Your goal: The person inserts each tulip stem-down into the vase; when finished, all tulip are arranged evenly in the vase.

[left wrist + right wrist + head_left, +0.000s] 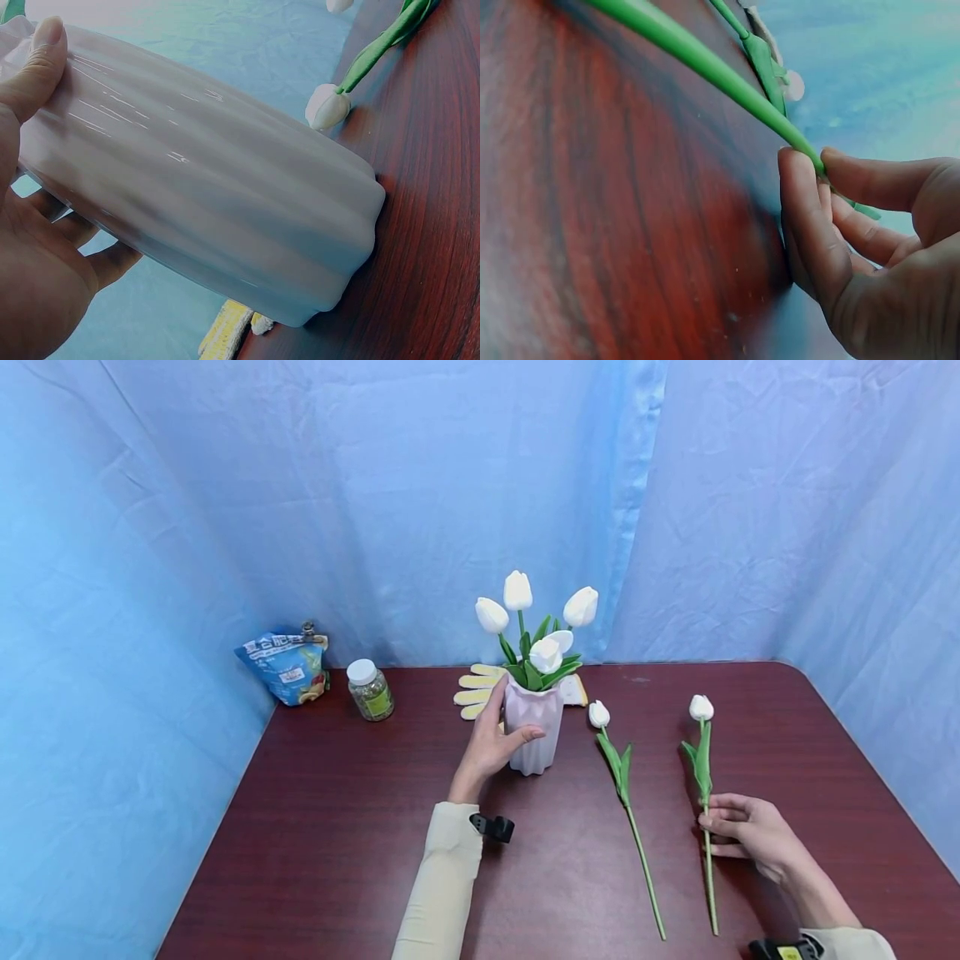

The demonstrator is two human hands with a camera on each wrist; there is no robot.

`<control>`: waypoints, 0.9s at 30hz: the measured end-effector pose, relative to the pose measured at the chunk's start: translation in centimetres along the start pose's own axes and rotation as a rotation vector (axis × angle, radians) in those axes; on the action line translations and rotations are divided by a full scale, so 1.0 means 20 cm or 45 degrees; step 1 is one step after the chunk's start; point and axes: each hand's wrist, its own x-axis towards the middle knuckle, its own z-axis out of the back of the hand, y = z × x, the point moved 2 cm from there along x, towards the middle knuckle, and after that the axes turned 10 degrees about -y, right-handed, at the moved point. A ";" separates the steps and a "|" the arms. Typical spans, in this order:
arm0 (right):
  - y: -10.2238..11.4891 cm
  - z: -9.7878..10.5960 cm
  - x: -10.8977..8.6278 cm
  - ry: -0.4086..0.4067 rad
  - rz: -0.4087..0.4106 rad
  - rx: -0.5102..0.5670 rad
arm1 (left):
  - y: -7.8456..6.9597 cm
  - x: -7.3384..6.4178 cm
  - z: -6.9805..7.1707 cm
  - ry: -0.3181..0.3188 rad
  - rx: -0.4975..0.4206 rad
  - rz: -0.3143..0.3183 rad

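Note:
My left hand [491, 745] holds a pale pinkish-white fluted vase [534, 731] near its upper part. In the left wrist view the thumb lies on the side of the vase [217, 165] and the fingers go behind it. Several white tulips [517, 591] with green leaves stand in the vase. At the right, my right hand [757, 837] pinches the green stem of a single white tulip [707, 843] between thumb and fingers. The right wrist view shows that stem [727, 86] at the fingertips, just above the wood. Another white tulip [637, 839] lies on the table between the hands.
A yellow-and-white work glove [472, 692] lies partly hidden behind the vase. On the left of the dark red wooden table [330, 827] are a white-lidded jar [371, 692] and a blue clipped bag [288, 667]. Blue curtains [420, 510] hang around the table.

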 end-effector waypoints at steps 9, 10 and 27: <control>-0.04 0.02 0.03 0.269 0.111 0.544 | 0.01 0.01 -0.01 -0.012 0.023 -0.031; -0.04 0.02 0.03 0.301 0.124 0.597 | 0.01 0.01 -0.01 -0.013 0.022 -0.033; -0.02 -0.02 0.05 0.538 0.227 1.071 | 0.00 0.00 0.00 -0.011 0.044 -0.016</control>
